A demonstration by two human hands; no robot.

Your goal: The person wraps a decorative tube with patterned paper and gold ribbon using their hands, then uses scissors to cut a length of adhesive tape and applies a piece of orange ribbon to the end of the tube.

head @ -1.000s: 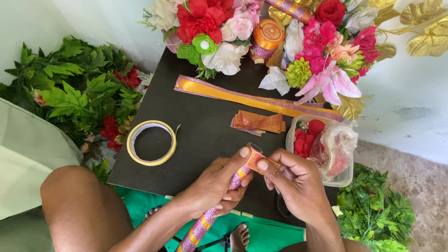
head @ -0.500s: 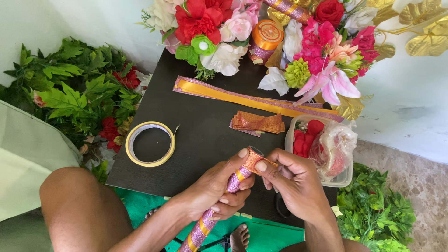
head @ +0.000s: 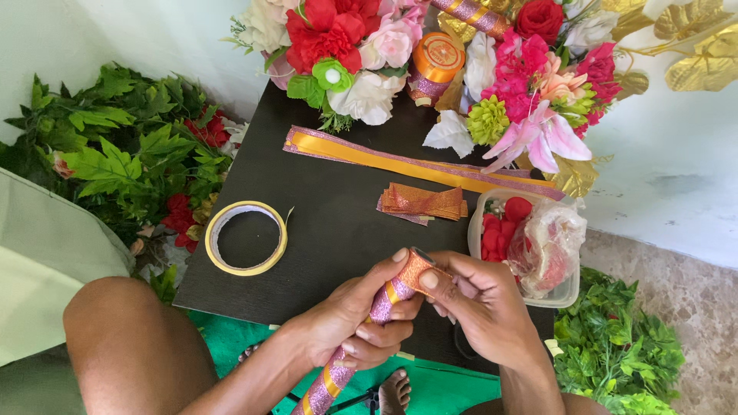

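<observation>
Left hand (head: 350, 319): fingers curled around a glittery ribbon strip (head: 384, 300) of pink, orange and gold; the thumb presses near the strip's upper end, and the strip's lower part trails past the wrist toward the bottom edge of the view.
Right hand (head: 480, 307): thumb and forefinger pinched narrow on the folded orange tip of the same strip; the other fingers are bent inward beneath it.
Ribbon strip: held between both hands above the near edge of the dark table (head: 338, 223), tilted from lower left to upper right.
Folded ribbon pieces (head: 421, 202): a small stack of orange loops lying flat at mid-table, just beyond the hands.
Long ribbon length (head: 384, 156): gold centre with pink borders, laid diagonally across the far part of the table.
Tape roll (head: 246, 238): yellow-rimmed ring, lying flat near the left table edge, well apart from the hands.
Plastic container (head: 530, 250): clear tub at the right table edge, holding red petals and a crumpled bag.
Ribbon spool (head: 437, 61): orange, standing among the artificial flowers (head: 361, 46) at the far edge.
Green foliage (head: 115, 154): heaped on the floor to the left; more lies at lower right.
</observation>
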